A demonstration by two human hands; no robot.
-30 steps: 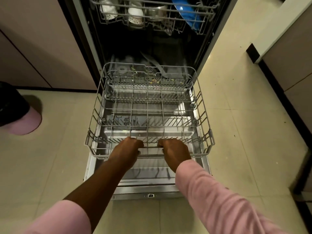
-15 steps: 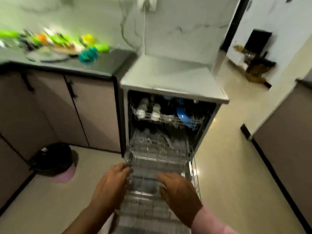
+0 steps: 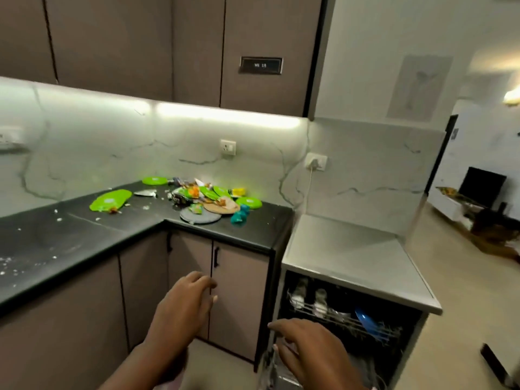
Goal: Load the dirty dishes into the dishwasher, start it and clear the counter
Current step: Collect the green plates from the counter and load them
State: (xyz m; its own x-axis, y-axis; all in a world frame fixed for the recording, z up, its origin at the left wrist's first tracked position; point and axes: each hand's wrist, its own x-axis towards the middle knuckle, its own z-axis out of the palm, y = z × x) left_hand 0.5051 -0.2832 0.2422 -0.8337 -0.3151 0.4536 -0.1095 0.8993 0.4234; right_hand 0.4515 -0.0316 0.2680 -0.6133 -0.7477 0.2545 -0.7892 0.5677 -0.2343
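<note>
The dishwasher (image 3: 349, 330) stands open at the lower right, set under a pale grey top (image 3: 351, 249) at the end of the cabinet run; its upper rack (image 3: 346, 319) carries a couple of upturned pale cups (image 3: 319, 301) on the left and a blue dish (image 3: 368, 323) leaning on the right. The dirty dishes (image 3: 202, 202) lie well apart from it, heaped near the back corner of the black surface (image 3: 84, 235): several bright green plates, one large green plate (image 3: 110, 200) lying by itself to the left, a grey round plate (image 3: 200, 216) at the front of the heap, a brown one above it, a teal item (image 3: 239, 215) beside them, and mixed scraps and wrappers too blurred to sort. White crumbs are scattered over the left part of the surface. Both hands are empty and raised in front of the lower cabinets. The left hand (image 3: 184, 308) hangs before the cabinet doors with its fingers (image 3: 202, 282) loosely spread, touching nothing. The right hand (image 3: 306, 350) hovers palm down in front of the dishwasher's opening, its fingers (image 3: 281, 327) spread wide. Behind the surface runs a marbled white backsplash (image 3: 112, 147) lit by a strip under dark wall cabinets (image 3: 140, 43), with a plugged socket (image 3: 316, 161) above the dishwasher's top.
</note>
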